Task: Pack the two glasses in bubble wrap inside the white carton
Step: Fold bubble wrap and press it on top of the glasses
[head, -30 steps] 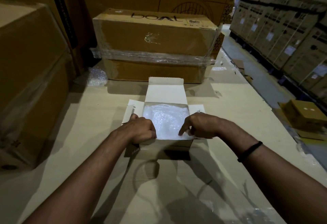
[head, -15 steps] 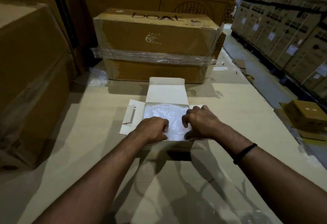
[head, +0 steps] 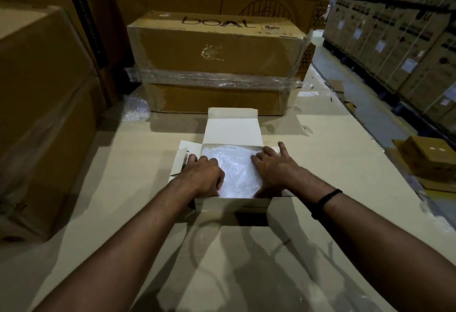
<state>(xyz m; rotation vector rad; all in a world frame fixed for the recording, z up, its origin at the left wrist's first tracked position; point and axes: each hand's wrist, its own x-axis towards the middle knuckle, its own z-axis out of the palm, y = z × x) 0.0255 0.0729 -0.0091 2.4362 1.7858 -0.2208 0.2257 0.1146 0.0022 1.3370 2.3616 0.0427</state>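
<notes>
The white carton (head: 232, 204) sits in the middle of the frame on the pale surface (head: 333, 153), its lid flap standing open on the far side and a side flap folded out to the left. Bare surface runs below it toward the lower edge and to its right. The surface's right edge slants from upper centre to lower right, with a small brown box (head: 429, 156) beyond it. A film-wrapped brown box (head: 214, 47) closes the space just above the lid, and a tall brown box (head: 42, 114) walls off the left. Bubble wrap (head: 237, 171) fills the carton's opening, and what lies under it is hidden. The left hand (head: 203, 176) rests on the wrap along the left wall with its fingers curled under; whether they pinch it cannot be told. The right hand (head: 274, 168) lies flat on the wrap's right side, fingers spread and nearly straight, reaching to the right wall.
</notes>
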